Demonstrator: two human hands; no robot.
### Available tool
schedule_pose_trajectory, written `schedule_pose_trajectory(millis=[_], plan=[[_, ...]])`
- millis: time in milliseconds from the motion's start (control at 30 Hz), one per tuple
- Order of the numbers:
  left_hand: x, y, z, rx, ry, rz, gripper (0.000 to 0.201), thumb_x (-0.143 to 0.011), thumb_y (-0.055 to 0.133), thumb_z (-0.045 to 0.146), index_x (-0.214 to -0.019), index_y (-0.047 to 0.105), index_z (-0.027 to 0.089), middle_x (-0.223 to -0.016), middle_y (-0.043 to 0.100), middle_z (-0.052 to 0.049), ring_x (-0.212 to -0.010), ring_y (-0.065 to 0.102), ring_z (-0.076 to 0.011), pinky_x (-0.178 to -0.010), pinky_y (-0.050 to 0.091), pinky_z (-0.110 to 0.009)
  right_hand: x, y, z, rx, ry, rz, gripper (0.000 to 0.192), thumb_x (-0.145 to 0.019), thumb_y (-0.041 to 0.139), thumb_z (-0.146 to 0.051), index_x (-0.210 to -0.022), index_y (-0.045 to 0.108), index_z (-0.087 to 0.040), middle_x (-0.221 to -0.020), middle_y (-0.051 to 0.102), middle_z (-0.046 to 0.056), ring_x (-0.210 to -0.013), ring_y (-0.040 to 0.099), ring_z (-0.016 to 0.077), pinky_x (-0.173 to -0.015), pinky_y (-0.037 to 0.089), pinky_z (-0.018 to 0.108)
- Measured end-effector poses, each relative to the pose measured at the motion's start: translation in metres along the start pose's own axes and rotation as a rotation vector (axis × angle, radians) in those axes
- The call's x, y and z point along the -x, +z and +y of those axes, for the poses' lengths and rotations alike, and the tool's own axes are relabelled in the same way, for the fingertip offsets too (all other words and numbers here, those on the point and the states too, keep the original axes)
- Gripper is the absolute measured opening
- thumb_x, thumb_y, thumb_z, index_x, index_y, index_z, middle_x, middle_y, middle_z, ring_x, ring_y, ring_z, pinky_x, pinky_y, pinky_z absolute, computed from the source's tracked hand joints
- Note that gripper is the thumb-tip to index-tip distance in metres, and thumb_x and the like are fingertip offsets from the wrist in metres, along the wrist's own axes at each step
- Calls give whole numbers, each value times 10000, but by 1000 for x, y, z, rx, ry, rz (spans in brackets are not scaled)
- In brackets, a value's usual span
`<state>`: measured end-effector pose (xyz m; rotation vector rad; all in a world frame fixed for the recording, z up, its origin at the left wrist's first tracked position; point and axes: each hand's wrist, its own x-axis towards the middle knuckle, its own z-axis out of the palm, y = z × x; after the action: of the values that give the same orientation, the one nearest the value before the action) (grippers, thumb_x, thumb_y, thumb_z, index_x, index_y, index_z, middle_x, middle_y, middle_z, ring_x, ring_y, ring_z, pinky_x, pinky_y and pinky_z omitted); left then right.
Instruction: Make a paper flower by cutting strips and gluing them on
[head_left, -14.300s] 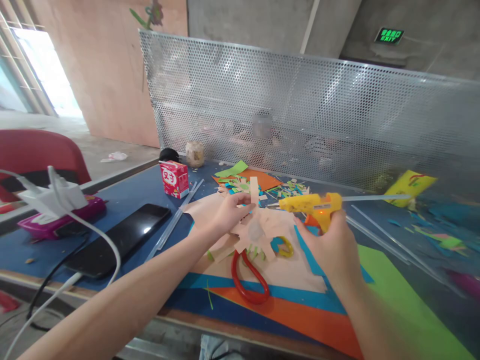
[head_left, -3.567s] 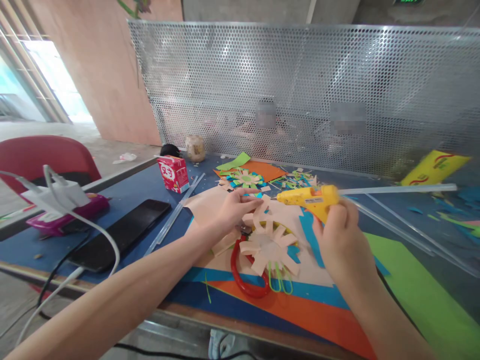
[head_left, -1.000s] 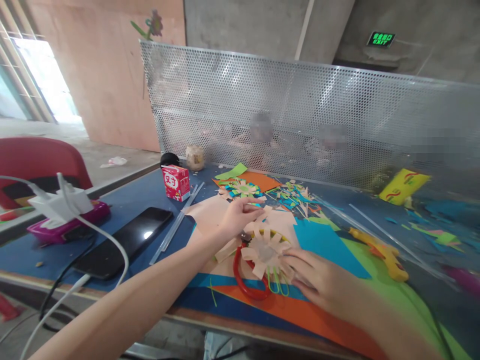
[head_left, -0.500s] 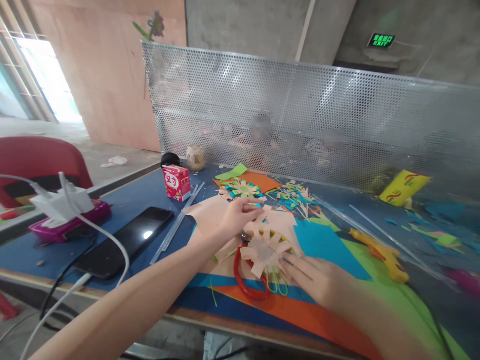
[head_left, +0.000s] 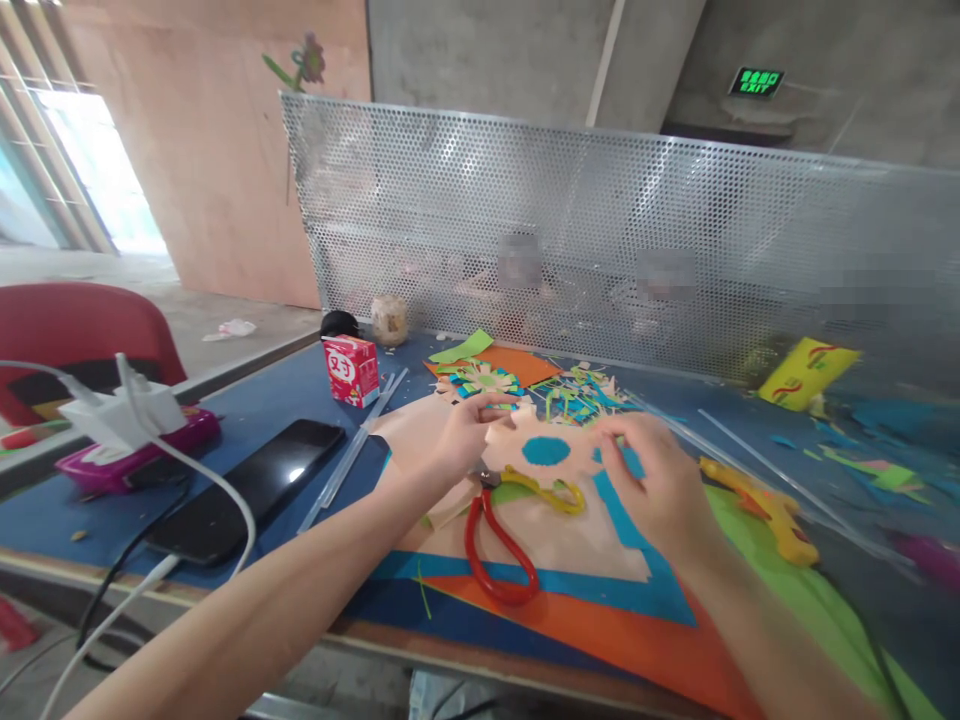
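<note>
Between my hands is a peach paper piece [head_left: 576, 448] with a round blue area in its middle; I cannot tell whether that is a hole or a disc. My left hand [head_left: 472, 430] pinches its left side, and my right hand [head_left: 649, 465] pinches its right edge with thumb and fingers. Just below lie scissors with one red handle [head_left: 501, 560] and one yellow handle [head_left: 562, 497], on a peach sheet [head_left: 592, 545]. A fringed paper flower [head_left: 484, 378] in peach, blue and green lies behind my left hand.
Paper scraps [head_left: 589, 393] lie at the back, before a perforated metal screen [head_left: 450, 180]. A yellow glue gun [head_left: 772, 510] rests at right. Glue sticks [head_left: 352, 450], a phone [head_left: 255, 485], a red box [head_left: 351, 371] and a purple power strip [head_left: 135, 450] with cables are at left.
The pale petalled paper with green loops has left its place over the scissors, baring their handles. My right hand has moved up and away from me; the blue round area now shows between my hands.
</note>
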<state>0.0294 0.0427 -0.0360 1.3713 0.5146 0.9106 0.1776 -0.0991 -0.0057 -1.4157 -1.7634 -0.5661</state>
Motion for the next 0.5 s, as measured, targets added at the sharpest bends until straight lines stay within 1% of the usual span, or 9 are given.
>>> schedule_pose_trajectory(millis=[67,133,233,300,333,400,500], plan=[[1,0,2,30,25,-20,324,-573,652,120,-893,604,136,-562,585,32,-514,541,-81,-533,439,-204,-12,7,5,-107,195,40,97,-849,413,-229,-794,490,-205,-760,558,33,-742,534,165,-670,440,294],[2,-1,4,72,13,-22,311,-601,646,146,-907,593,128,-526,548,51,-502,524,-61,-560,448,-199,-18,18,13,-300,421,60,114,-833,442,-301,-780,486,-209,-729,539,14,-696,529,152,-604,446,266],[4,0,6,79,-64,42,349,-611,679,221,-932,585,119,-566,568,33,-495,533,-61,-544,473,-208,-17,36,26,-759,798,83,163,-757,536,-380,-772,492,-224,-733,529,-14,-660,532,141,-513,453,239],[4,1,5,70,-135,84,364,-602,700,228,-930,587,117,-608,590,12,-488,551,-72,-539,498,-229,-13,45,30,-1056,1011,90,202,-687,612,-374,-755,496,-222,-727,538,-29,-591,530,122,-462,450,227],[4,1,4,68,-173,99,361,-602,704,216,-928,585,115,-625,599,3,-487,561,-78,-540,509,-238,-10,47,31,-1159,1088,78,220,-664,635,-368,-752,501,-217,-716,547,-29,-559,529,116,-452,454,232],[5,2,2,74,-222,102,335,-620,692,187,-926,578,109,-640,610,-11,-500,582,-93,-556,525,-253,-6,46,29,-1288,1185,-8,245,-641,662,-361,-756,516,-202,-688,570,-16,-548,549,123,-479,484,258],[4,3,-1,63,-270,113,290,-649,670,166,-916,576,101,-621,611,-19,-532,608,-115,-579,538,-262,-4,39,24,-1331,1212,-153,284,-586,727,-273,-773,527,-196,-705,611,-3,-633,598,149,-545,519,282]])
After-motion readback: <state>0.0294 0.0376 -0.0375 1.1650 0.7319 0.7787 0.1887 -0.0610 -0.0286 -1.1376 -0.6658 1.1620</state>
